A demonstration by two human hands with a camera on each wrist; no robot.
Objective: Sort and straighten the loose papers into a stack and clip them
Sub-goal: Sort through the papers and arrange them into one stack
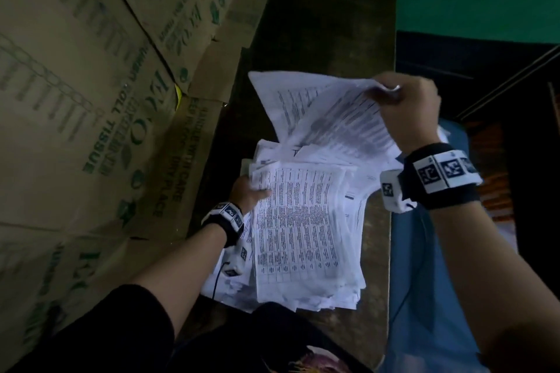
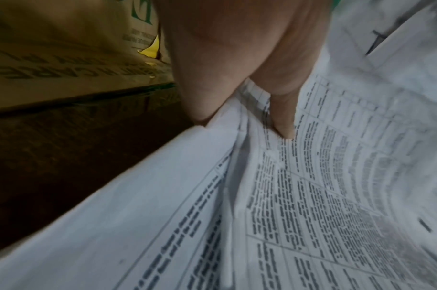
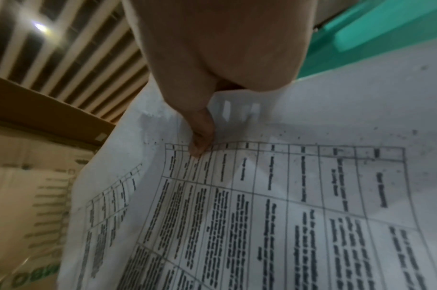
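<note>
right hand (image 1: 406, 109) pinches the corner of a few lifted sheets (image 1: 333, 118), left hand (image 1: 247, 194) grips the messy pile's (image 1: 306, 230) left edge on the table (image 1: 372, 251). paper's light and floppy (edges slide), so hold corners. cardboard boxes (image 1: 91, 100) crowd the left.

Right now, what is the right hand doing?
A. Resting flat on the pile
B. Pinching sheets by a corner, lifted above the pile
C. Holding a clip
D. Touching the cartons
B: the right hand pinches the lifted sheets at their corner, raised above the pile that the left hand grips at its edge.
</note>
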